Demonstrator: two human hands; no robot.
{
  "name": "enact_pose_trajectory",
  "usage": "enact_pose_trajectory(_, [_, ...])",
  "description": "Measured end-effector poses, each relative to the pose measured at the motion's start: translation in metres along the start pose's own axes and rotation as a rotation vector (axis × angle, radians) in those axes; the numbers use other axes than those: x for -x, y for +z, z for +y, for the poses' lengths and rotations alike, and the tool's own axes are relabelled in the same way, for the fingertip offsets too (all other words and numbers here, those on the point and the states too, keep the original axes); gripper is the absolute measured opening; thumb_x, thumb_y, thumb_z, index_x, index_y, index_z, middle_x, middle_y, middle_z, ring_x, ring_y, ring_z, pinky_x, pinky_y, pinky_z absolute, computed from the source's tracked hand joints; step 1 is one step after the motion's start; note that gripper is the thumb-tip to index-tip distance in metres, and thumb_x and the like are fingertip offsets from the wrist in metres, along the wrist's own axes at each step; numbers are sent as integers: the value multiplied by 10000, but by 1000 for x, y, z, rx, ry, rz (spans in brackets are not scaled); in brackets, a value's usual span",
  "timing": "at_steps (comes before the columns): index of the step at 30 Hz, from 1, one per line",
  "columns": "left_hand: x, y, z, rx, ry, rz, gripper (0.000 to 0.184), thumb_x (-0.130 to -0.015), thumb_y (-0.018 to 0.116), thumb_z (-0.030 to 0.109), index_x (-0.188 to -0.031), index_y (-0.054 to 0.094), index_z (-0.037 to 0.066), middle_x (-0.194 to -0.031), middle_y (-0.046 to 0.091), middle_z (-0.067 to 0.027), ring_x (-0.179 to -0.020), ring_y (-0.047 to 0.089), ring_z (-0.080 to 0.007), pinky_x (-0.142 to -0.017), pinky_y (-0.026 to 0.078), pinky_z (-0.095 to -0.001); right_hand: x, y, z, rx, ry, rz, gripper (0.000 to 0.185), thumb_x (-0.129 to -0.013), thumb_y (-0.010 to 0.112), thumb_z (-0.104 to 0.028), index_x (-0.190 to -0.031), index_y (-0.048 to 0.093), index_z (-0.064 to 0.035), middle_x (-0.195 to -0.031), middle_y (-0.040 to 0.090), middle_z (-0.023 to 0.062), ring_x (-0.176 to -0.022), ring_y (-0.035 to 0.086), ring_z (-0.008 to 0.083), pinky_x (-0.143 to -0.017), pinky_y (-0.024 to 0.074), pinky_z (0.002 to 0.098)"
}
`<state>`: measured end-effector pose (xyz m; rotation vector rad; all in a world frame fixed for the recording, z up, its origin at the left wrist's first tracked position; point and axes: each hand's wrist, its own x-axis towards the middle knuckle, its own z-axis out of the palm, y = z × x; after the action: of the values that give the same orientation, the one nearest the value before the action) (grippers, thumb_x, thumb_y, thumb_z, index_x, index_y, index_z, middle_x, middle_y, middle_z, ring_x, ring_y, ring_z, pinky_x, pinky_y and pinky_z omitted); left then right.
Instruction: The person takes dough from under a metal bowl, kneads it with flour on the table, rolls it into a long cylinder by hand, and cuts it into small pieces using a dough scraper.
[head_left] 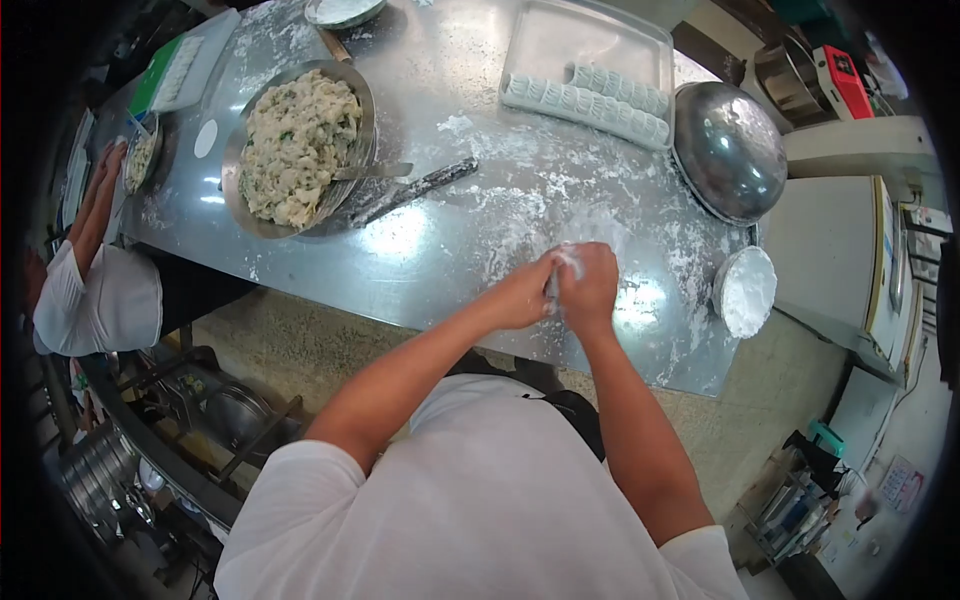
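Note:
My left hand and my right hand are pressed together above the floured steel table. Both are closed, with white flour on the fingers. Whatever lies between them is hidden. Beyond them, to the left, a flour-dusted rolling pin rests on the tabletop. A wide metal bowl holds a heap of chunky pale filling with green bits, and a flat spatula sticks out of it. To the right stands a bowl of white flour.
A clear plastic tray at the back holds rows of white dumplings. Beside it sits an upturned metal bowl. At far left, a co-worker reaches toward a smaller bowl of filling. A white cabinet borders the right.

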<state>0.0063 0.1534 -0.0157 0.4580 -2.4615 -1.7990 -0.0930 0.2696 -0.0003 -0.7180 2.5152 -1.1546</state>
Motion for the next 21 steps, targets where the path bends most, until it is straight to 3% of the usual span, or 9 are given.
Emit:
enact_pose_trajectory(1, [4,-9,4,-34,-146,-83,690,-823,735,100,-1442,434,56,-933,687,-227,-892,679,-423,-795,537,-472,0,8,2,430,-340,136,289,-822,716,-292,-1040,676,-107,-1088,638,121,-1069,578,310,-957,411,469])
enact_pose_trajectory(4, [-15,-43,9,-193,-347,-69,753,-798,764,146,-1460,413,69,-959,699,-232,-891,679,-446,-771,546,-496,-49,31,-4,529,-441,151,285,-773,718,-275,-1005,681,-113,-1090,640,103,-1080,568,309,-923,407,468])
enact_pose_trajectory(6, [-29,-48,10,-337,-174,67,753,-808,773,167,-1457,405,63,-940,693,-242,-889,677,-451,-755,537,-521,-77,21,-16,466,-443,111,248,-793,708,-287,-964,678,-110,-1067,640,86,-1061,565,320,-914,399,477])
enact_pose_trajectory(8, [-42,-50,16,-382,-159,68,722,-816,777,186,-1434,423,67,-932,692,-236,-893,675,-452,-755,534,-530,-86,20,-13,481,-445,123,241,-819,704,-303,-932,671,-93,-1050,637,96,-1035,567,323,-909,395,473])
enact_pose_trajectory(11, [-40,-48,17,-467,-165,42,709,-803,773,163,-1414,429,58,-931,690,-230,-894,675,-447,-760,529,-534,-76,3,-12,-2,-239,-90,259,-857,706,-303,-926,656,-59,-927,630,126,-943,588,329,-860,417,468])
enact_pose_trajectory(15, [-5,-24,4,-211,4,-92,675,-789,750,134,-1390,462,28,-946,686,-242,-911,674,-443,-778,532,-505,-22,-8,-12,102,-208,-57,221,-837,718,-281,-894,659,-76,-865,627,111,-893,598,321,-807,426,464])
enact_pose_trajectory(16, [2,-20,-4,-122,38,-89,671,-785,738,123,-1395,476,27,-964,686,-251,-923,674,-439,-790,539,-476,-20,1,-7,284,-286,-8,204,-824,720,-277,-881,666,-88,-862,629,103,-889,598,313,-797,426,461])
enact_pose_trajectory(17, [3,-17,-18,-87,-10,-68,664,-814,749,191,-1399,482,26,-1027,683,-265,-937,687,-422,-807,540,-459,-22,10,-1,468,-362,45,188,-811,723,-273,-869,672,-101,-860,631,95,-885,598,305,-787,425,458])
enact_pose_trajectory(21, [-23,-46,4,-158,-179,14,691,-838,773,342,-1389,507,21,-1103,670,-262,-914,698,-372,-799,534,-439,-99,34,-13,448,-450,168,216,-803,708,-323,-883,692,-123,-904,637,83,-950,593,293,-812,430,458])
